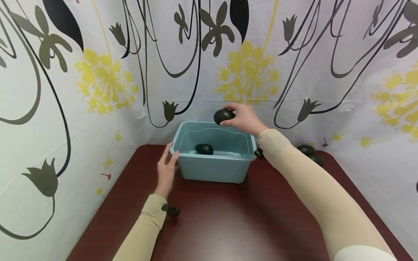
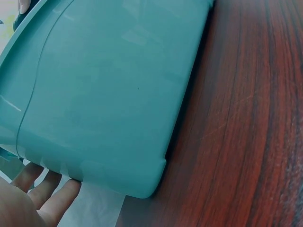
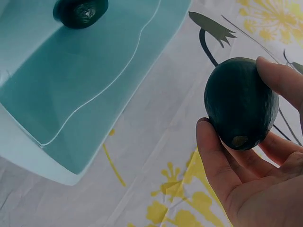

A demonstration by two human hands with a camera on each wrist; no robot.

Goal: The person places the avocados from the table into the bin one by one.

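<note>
My right hand (image 1: 243,117) grips a dark green avocado (image 1: 224,116) between thumb and fingers, held up over the back rim of a teal plastic bin (image 1: 213,168). The right wrist view has this avocado from close by, its stem end towards the camera. Another avocado (image 1: 204,149) lies inside the bin, on the left. At the bin's left front corner is my left hand (image 1: 167,172). Its fingertips (image 2: 72,186) touch the outside of the wall with the fingers nearly straight, as the left wrist view shows.
More avocados (image 1: 306,149) lie at the table's back right, partly behind my right forearm. The bin stands on a dark red wooden table (image 1: 209,217). A white cloth (image 1: 209,83) with flower patterns hangs round the back and sides.
</note>
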